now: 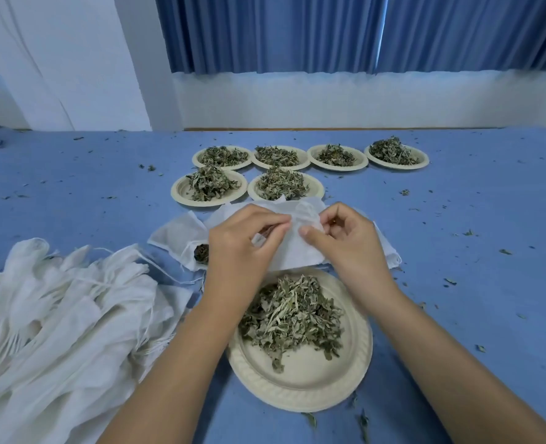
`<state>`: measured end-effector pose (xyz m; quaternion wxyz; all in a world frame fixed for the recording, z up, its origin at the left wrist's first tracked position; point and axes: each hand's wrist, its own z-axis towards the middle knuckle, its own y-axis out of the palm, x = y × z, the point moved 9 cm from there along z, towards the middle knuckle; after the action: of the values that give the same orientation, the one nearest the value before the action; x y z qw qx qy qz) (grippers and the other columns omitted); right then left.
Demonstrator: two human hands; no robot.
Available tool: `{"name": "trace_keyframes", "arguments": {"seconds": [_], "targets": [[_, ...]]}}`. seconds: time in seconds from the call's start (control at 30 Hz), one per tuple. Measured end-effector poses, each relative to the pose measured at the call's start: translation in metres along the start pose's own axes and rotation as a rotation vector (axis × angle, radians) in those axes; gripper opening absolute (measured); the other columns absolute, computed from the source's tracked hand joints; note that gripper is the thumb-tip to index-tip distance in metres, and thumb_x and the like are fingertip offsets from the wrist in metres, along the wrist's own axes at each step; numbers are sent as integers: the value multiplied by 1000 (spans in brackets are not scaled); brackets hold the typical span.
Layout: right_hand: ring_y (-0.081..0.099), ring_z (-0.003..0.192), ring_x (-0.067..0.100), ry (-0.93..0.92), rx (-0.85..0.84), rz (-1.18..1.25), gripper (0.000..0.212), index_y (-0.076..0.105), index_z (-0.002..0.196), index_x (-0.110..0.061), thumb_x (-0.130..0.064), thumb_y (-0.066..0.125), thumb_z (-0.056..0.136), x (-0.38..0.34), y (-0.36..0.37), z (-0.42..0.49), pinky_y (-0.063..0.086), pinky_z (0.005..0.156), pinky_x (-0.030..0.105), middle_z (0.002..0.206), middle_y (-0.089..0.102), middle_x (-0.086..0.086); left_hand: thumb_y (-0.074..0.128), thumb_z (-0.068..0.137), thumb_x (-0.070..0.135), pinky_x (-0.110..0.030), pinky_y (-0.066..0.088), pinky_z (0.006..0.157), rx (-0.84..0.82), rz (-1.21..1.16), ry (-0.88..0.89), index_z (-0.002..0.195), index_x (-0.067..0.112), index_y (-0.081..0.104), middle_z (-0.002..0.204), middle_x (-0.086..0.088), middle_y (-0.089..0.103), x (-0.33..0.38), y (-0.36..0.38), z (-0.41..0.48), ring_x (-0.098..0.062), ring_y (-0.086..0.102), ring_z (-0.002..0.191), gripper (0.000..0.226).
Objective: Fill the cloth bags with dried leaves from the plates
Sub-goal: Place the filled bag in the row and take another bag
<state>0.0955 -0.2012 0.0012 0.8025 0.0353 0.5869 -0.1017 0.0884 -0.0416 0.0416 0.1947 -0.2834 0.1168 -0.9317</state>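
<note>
White cloth bags [57, 315], cream plates [300, 386], grey-green leaves [292, 318], blue tablecloth [457, 219].

Blue curtains [297, 33]; white wall [329, 100]

The blue-covered table [457, 219] bears a cream plate [300, 389] heaped with dried leaves [292, 318]. Left of that plate lies a pile of white cloth bags [57, 315]; just beyond it lie a few loose bags [175, 233], and farther beyond, six more plates [182, 190] of leaves in two rows. Leaf crumbs [404, 191] are scattered all around it.

Your left hand [243, 245] and right hand [345, 241] pinch a white bag [294, 248] — just beyond a plate [300, 382] of leaves [291, 318].
</note>
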Motion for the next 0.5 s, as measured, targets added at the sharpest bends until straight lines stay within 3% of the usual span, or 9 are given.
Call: {"name": "trace_keyframes", "arguments": {"seconds": [0.1, 0.27, 0.4, 0.5], "targets": [[55, 72, 13, 8, -119, 89, 13, 59, 80, -15, -11, 71, 84, -4, 14, -8, 48, 67, 26, 76, 58, 2, 76, 78, -2, -15, 52, 74, -45, -13, -7, 91, 2, 76, 82, -6, 71, 2, 8, -2, -6, 62, 76, 13], [63, 68, 12, 28, -160, 164, 10, 63, 79, -9, -13, 65, 88, -4, 16, -12, 54, 67, 23, 70, 65, -3, 69, 81, -9, -13, 48, 73, -92, -41, -17, 91, 1, 75, 82, -7, 69, 6, 12, -5, -8, 62, 77, 16], [65, 75, 19, 14, -95, 189, 8, 64, 81, -6, -7, 63, 89, -1, 7, -11, 56, 73, 27, 77, 66, 6, 68, 87, 13, -9, 44, 79, -203, -163, -94, 98, 15, 74, 91, 1, 69, 6, 20, -8, -1, 62, 84, 13], [63, 72, 12, -93, -28, 62, 13, 63, 76, -9, -6, 64, 89, -7, -2, -11, 52, 71, 22, 73, 65, -1, 73, 84, 23, -15, 47, 86, -240, -206, -219, 103, 13, 75, 100, 4, 72, -3, 24, -12, 1, 64, 93, 21]]}}
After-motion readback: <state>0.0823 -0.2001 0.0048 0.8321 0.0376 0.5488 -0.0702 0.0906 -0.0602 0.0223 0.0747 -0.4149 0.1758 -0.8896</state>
